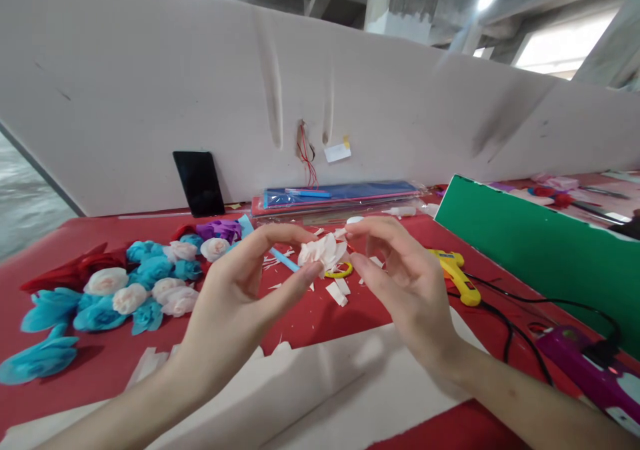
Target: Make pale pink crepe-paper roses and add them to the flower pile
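Note:
Both my hands are raised over a red table (320, 313). My left hand (245, 290) pinches a small white paper flower (323, 250) between thumb and fingertips. My right hand (400, 277) is just to the right of the flower, its fingers curved and apart, the fingertips close to the petals. I cannot tell whether they touch the flower. A light blue stick (284, 259) lies on the table behind the left fingers. Yellow-handled scissors (339, 271) and white paper scraps (337, 293) lie under the flower.
Several finished blue, white, purple and red paper flowers (135, 283) lie at left. A yellow glue gun (457, 273) with a black cable and a purple device (590, 367) are at right, beside a green board (540, 250). Packs of coloured paper (340, 195) and a black phone (199, 183) lean against the back wall.

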Motion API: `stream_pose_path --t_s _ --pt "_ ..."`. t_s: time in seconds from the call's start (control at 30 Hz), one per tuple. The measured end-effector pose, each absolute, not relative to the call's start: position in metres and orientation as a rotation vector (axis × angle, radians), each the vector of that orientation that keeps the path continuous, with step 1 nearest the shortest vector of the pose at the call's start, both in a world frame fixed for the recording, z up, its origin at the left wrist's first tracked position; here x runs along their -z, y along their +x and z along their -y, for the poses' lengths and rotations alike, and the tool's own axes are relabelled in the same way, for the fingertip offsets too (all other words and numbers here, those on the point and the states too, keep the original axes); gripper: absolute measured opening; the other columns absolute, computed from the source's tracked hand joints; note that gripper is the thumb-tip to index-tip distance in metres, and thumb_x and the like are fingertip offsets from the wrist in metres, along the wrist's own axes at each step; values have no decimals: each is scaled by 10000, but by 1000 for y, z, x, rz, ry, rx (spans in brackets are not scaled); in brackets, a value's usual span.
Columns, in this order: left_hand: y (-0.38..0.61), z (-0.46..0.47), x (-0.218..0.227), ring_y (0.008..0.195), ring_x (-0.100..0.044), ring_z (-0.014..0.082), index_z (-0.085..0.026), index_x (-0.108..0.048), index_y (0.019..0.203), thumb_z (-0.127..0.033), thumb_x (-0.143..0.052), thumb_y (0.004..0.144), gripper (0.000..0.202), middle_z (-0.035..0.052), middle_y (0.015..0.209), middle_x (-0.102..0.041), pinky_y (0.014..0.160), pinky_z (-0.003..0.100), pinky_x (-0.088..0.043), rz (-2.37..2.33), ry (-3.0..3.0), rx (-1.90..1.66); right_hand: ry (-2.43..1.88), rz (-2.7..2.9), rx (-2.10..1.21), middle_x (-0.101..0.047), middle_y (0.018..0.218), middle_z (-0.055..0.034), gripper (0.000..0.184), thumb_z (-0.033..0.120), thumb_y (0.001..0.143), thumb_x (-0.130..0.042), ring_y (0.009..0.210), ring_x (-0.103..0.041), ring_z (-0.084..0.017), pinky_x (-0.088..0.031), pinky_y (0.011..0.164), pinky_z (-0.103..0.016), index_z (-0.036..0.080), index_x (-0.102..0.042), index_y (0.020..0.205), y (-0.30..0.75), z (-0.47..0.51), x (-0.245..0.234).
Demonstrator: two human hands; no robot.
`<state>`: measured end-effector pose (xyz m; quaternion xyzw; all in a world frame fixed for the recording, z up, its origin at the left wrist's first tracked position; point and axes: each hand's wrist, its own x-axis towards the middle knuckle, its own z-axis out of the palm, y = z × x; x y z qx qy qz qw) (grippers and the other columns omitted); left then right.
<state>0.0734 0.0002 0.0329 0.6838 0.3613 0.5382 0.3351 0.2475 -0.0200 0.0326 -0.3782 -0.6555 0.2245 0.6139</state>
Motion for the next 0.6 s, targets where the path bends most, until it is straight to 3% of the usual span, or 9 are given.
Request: stream_pose_path --t_s 0.13,0.3,0.47,0.6 --pt "77 -2 -34 900 -640 156 -297 -675 883 -300 -682 813 70 -42 919 -698 789 228 -520 -909 1763 -1295 -852 1573 -375 -607 995 -17 202 111 835 -606 1008 -559 -183 -454 882 -356 268 -671 946 247 22 -32" --pt "77 -5 -33 840 -664 153 -305 -690 844 -342 -692 810 51 -36 859 -719 720 210 -530 -893 1703 -1212 -855 1581 -391 -594 930 -15 187 78 827 -587 933 -563 -156 -462 837 -329 241 -678 846 248 22 -34" --pt "75 -7 -36 800 -674 187 -267 -692 828 -353 -694 800 91 2 829 -726 706 258 -550 -891 1650 -1195 -850 1563 -390 -595 918 -13 185 68 822 -575 937 -564 -163 -452 832 -337 234 -654 839 249 20 -35" --pt "77 -8 -36 784 -663 170 -266 -691 826 -346 -699 798 85 -8 814 -715 690 238 -543 -872 1612 -1194 -838 1559 -396 -596 912 -15 184 64 820 -571 934 -565 -168 -448 818 -334 229 -645 851 250 20 -35"
